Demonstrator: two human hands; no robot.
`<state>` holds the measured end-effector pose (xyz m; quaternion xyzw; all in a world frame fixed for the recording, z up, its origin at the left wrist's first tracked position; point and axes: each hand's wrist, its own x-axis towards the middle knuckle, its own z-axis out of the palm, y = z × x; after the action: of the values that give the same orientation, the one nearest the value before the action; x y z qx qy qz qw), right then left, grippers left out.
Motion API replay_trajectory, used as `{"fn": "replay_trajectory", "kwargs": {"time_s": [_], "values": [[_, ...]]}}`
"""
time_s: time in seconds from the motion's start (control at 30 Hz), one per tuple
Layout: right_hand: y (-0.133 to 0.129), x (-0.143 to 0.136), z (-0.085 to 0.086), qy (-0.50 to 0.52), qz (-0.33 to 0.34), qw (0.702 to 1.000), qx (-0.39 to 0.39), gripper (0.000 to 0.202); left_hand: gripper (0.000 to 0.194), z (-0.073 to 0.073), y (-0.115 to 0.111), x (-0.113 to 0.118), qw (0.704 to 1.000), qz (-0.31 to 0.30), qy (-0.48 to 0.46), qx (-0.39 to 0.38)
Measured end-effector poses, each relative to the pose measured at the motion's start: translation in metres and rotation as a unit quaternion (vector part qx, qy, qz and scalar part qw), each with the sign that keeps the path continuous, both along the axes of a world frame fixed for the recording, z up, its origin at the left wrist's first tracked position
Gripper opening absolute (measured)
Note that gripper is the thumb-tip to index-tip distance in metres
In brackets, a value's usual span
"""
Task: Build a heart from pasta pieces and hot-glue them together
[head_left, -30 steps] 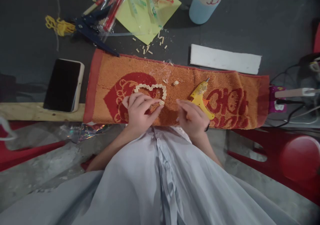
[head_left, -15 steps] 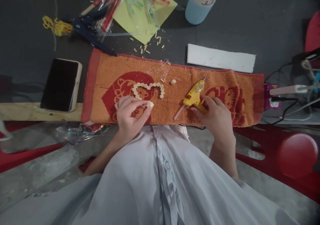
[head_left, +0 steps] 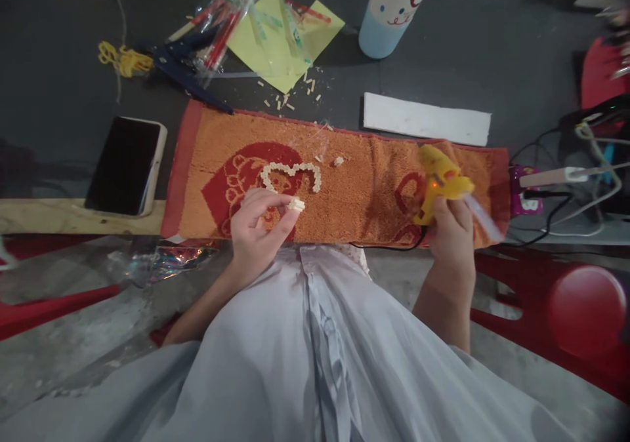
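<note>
Between thumb and forefinger, my left hand (head_left: 260, 222) pinches a small cluster of short pale sticks (head_left: 296, 204). Just above it, an open heart outline made of similar pale pieces (head_left: 290, 168) lies on an orange and red towel (head_left: 354, 199). My right hand (head_left: 450, 232) is closed around the handle of a yellow glue gun (head_left: 440, 176), raised over the towel's right part and blurred by motion. An orange light shows on its body, and a clear glue stick (head_left: 485, 218) sticks out of its back. One loose pale cluster (head_left: 338, 161) rests right of the heart.
A phone (head_left: 125, 166) lies to the left. Behind the towel are a dark blue plier-like tool (head_left: 182, 68), yellow paper (head_left: 285, 42), scattered stick bits (head_left: 283, 103), a white strip (head_left: 426, 118) and a tumbler (head_left: 391, 16). Cables (head_left: 546, 216) run at the right.
My right hand has taken hold of the glue gun, lifted it off the towel and moved it right, turning it. My left hand stays nearly in place with the stick cluster.
</note>
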<state>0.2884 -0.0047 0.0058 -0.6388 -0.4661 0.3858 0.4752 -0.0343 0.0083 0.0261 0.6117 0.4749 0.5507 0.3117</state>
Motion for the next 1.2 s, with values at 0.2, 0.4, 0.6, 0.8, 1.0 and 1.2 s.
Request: {"fn": "replay_trajectory", "kwargs": {"time_s": [0.2, 0.4, 0.6, 0.8, 1.0, 1.2], "values": [[-0.007, -0.023, 0.025, 0.141, -0.050, 0.988, 0.034, 0.030, 0.014, -0.001, -0.004, 0.005, 0.985, -0.010, -0.145, -0.095], [-0.023, -0.066, 0.041, 0.212, 0.007, 0.976, -0.044, 0.049, 0.035, 0.019, 0.000, 0.011, 0.878, -0.129, -0.361, -0.284], [-0.032, -0.087, 0.036, 0.214, 0.092, 0.968, -0.095, 0.052, 0.030, 0.010, -0.004, 0.012, 0.944, -0.032, -0.227, -0.238], [-0.036, -0.095, 0.041, 0.234, 0.125, 0.953, -0.146, 0.055, 0.029, 0.009, -0.002, 0.014, 0.979, -0.001, -0.133, -0.156], [-0.036, -0.093, 0.040, 0.194, 0.132, 0.960, -0.153, 0.058, 0.026, 0.007, -0.002, 0.012, 0.986, 0.013, -0.103, -0.130], [-0.033, -0.092, 0.037, 0.167, 0.130, 0.967, -0.140, 0.059, 0.025, 0.007, -0.002, 0.009, 0.990, 0.006, -0.082, -0.112]]}}
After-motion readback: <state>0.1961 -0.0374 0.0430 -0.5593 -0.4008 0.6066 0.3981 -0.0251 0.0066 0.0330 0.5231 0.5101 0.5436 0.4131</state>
